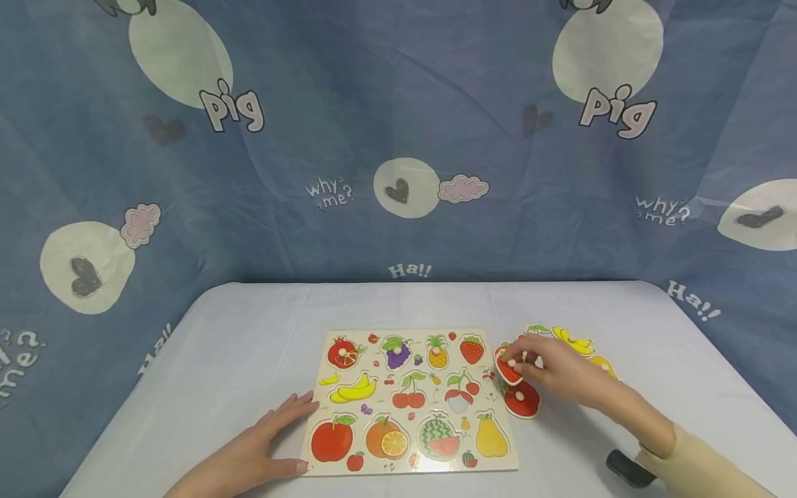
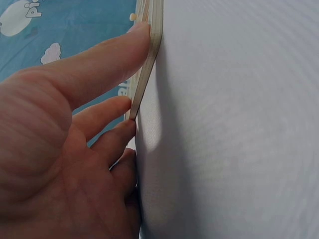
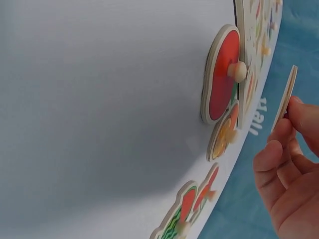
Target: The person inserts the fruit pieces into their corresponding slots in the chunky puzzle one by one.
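A wooden fruit puzzle board [image 1: 380, 408] lies on the white-covered table. My left hand [image 1: 274, 436] rests at its left edge, thumb near the front corner and fingers extended along the side. In the left wrist view, the thumb [image 2: 107, 64] and fingertips meet the board's edge [image 2: 146, 74]. Just past the board's right side, my right hand [image 1: 557, 366] pinches a strawberry puzzle piece [image 1: 507, 370], raised and tilted. The right wrist view shows this piece [image 3: 285, 97] edge-on between thumb and fingers. Beneath it lies a red apple piece [image 1: 523, 401] with a round knob [image 3: 240, 71].
More loose pieces lie right of the board, among them bananas [image 1: 573, 341], a yellow piece [image 1: 602, 365] and a watermelon piece [image 3: 177, 219]. Grape [image 1: 397, 353] and pineapple [image 1: 437, 353] pieces sit in the board. A black object [image 1: 630, 469] is by the right sleeve. Blue patterned cloth [image 1: 398, 124] hangs behind.
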`<state>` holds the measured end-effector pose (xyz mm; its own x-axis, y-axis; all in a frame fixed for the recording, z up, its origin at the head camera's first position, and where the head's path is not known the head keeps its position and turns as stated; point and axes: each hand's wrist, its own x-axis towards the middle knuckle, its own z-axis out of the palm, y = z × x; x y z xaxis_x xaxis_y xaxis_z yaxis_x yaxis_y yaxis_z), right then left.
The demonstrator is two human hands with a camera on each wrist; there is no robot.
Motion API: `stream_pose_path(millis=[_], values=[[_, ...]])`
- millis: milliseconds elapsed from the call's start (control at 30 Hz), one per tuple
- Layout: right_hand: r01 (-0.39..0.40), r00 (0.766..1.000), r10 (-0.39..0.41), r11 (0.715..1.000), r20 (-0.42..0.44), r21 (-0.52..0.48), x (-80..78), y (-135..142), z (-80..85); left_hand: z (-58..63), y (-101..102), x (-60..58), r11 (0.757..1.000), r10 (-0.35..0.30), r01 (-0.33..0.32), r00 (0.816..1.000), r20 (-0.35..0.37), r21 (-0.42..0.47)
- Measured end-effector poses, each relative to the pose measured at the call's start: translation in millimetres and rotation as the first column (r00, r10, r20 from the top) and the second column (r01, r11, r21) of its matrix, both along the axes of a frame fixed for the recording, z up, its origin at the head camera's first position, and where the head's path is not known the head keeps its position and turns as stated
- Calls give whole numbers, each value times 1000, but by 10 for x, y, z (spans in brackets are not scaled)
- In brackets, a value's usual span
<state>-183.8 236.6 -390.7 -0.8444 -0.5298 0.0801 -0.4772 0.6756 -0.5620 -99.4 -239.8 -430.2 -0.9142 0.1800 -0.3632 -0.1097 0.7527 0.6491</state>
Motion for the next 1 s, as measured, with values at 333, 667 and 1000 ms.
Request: stream_pose_path(millis=[333,667,1000], values=[[5,999,-2,997,44,-75,-130,-76,-11,-13,0,-3,1000,6,-6,1000,6,0],[24,998,-21,998,61,-62,-235,-164,-38,-22,2,-4,1000,8,-8,1000,5,-5],[43,995,-39,998,94,-46,-344,-259,-85,-39,-12,-8,1000,3,-3,1000,0,4]])
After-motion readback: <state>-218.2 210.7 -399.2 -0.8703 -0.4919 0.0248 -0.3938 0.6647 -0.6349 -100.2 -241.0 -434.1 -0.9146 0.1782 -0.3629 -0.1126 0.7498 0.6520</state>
